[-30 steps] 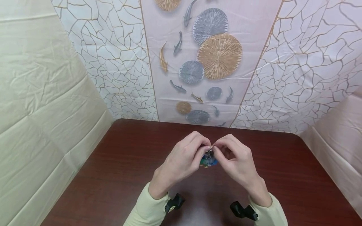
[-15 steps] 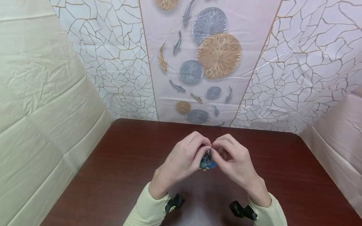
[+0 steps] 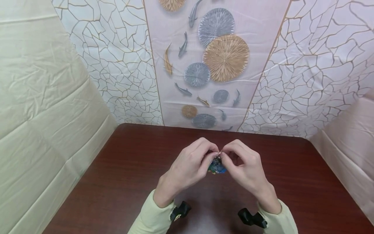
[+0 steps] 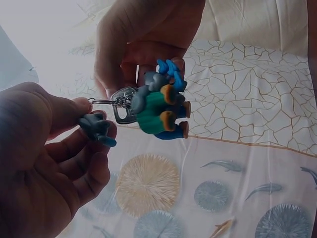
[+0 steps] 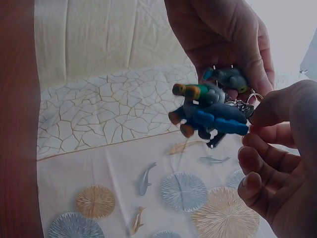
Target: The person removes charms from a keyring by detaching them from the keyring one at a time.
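Observation:
Both hands meet above the table in the head view. My left hand (image 3: 187, 164) and right hand (image 3: 248, 165) pinch a metal key ring (image 5: 256, 95) between thumb and fingers, at its top. Below the fingertips dangles a bunch of keychain figurines (image 3: 217, 166). In the left wrist view these are a green-bodied figurine (image 4: 152, 115) with orange feet and blue parts behind it, on short silver chains. A separate small grey figurine (image 4: 94, 126) with a blue tip lies against my left fingers. The fingers hide part of the ring.
The dark brown wooden table (image 3: 131, 169) lies under the hands. Patterned cloth (image 3: 228, 58) hangs along its far edge, with cream cloth (image 3: 46, 113) at the left side. A black wrist camera (image 3: 180, 210) is on the left wrist and another camera (image 3: 252, 218) on the right.
The right hand and figurines shift slightly left, then back right by now. The figurines swing a little below the fingertips. Both hands keep their pinch on the ring.

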